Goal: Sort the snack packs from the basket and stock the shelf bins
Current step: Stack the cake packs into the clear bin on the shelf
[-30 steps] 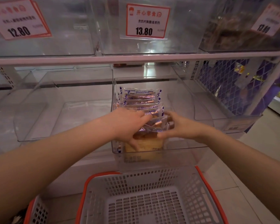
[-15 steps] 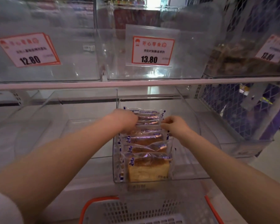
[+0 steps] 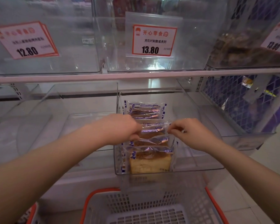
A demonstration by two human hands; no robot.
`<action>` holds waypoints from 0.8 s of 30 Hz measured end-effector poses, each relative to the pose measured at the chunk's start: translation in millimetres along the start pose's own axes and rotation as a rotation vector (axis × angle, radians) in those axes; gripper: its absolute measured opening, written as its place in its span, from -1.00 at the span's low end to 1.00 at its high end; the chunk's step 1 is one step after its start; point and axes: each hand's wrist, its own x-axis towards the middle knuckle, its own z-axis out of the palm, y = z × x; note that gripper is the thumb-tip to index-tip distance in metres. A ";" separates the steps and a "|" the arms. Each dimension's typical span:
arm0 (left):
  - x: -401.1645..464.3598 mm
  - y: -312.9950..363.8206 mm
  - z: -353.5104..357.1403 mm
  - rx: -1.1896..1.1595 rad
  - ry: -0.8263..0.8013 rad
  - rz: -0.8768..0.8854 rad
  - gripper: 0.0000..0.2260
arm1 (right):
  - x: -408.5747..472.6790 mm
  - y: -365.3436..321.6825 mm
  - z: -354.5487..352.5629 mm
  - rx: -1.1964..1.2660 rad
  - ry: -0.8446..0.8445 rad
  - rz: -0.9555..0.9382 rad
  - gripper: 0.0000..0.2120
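A clear shelf bin [image 3: 199, 168] on the lower shelf holds a row of several clear-wrapped cake packs [image 3: 149, 160] with blue print, standing upright front to back. My left hand [image 3: 120, 128] pinches the left edge of a pack in the middle of the row [image 3: 153, 129]. My right hand [image 3: 189, 133] pinches that same pack's right edge. A grey basket with an orange rim [image 3: 94, 198] sits on the floor below the bin; no packs show inside it.
Clear bins [image 3: 55, 126] stand to the left on the same shelf. Above, upper-shelf bins carry price tags 12.80 [image 3: 25, 40] and 13.80 [image 3: 153, 40]; the upper right bin [image 3: 242, 50] holds dark snacks. A mesh panel [image 3: 233, 101] closes the right side.
Both hands moved from the front packs to the back of the row, then came forward to its middle. The camera tilted up, then partly back down.
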 end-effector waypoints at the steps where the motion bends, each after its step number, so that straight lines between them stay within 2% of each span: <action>1: -2.0 1.2 -0.9 0.005 -0.029 -0.013 -0.77 | -3.7 0.3 0.2 0.011 -0.026 0.004 -0.81; 4: -0.2 4.8 -3.2 0.077 -0.070 -0.070 -0.77 | -7.2 0.9 2.1 0.069 -0.042 0.016 -0.83; 8: 2.0 9.5 -1.3 0.156 -0.096 -0.142 -0.82 | -5.8 3.9 2.8 0.060 0.009 0.075 -0.95; 12: -0.8 13.1 -1.6 0.193 -0.082 -0.174 -0.82 | -10.8 2.9 0.5 0.029 0.039 0.114 -0.91; 16: -13.8 21.9 -0.5 0.252 0.092 -0.134 -0.78 | -22.2 -7.2 -2.9 -0.014 0.178 -0.064 -0.88; 18: -24.1 27.0 0.8 0.210 0.159 -0.080 -0.79 | -29.9 -12.4 -5.6 0.000 0.105 -0.151 -0.82; 21: -36.0 33.8 2.8 0.233 0.078 -0.026 -0.75 | -37.5 -14.7 -5.7 -0.097 -0.035 -0.191 -0.75; 24: -35.6 36.8 4.8 0.343 0.038 -0.057 -0.78 | -37.9 -12.8 -3.9 -0.146 -0.069 -0.152 -0.76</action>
